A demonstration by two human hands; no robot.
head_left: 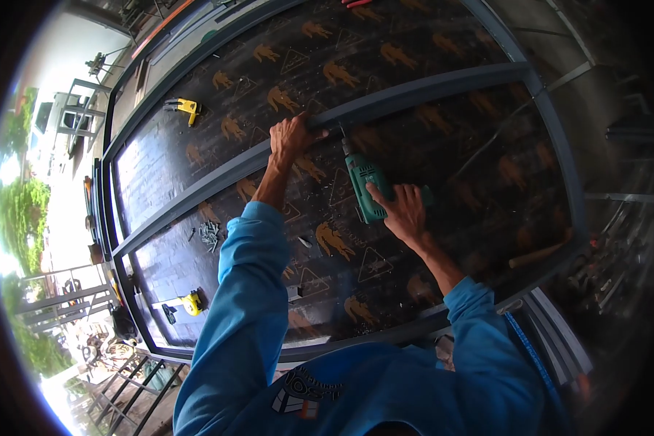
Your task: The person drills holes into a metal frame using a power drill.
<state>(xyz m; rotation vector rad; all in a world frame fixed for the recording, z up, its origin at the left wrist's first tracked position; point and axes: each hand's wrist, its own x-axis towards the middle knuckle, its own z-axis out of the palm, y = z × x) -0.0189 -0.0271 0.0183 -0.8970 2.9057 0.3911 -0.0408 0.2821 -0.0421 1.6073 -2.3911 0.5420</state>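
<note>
My right hand [405, 212] is wrapped around the grip of a green power drill [367, 185]. The drill's bit end points away from me and reaches the grey metal bar [421, 86] that crosses the middle of a large frame. To the left of the drill, my left hand [288, 136] grips the same bar, its thumb stretched along the near side. Under the bar lies a dark panel [320, 276] printed with orange figures and triangles. Whether the bit has entered the metal cannot be seen.
On the panel lie a pile of screws [209, 234], a yellow tape measure [191, 303], a yellow-handled tool [185, 107] and a small pale object [304, 242]. A wooden handle [534, 256] rests at the right. The frame's outer rail [559, 156] borders the panel.
</note>
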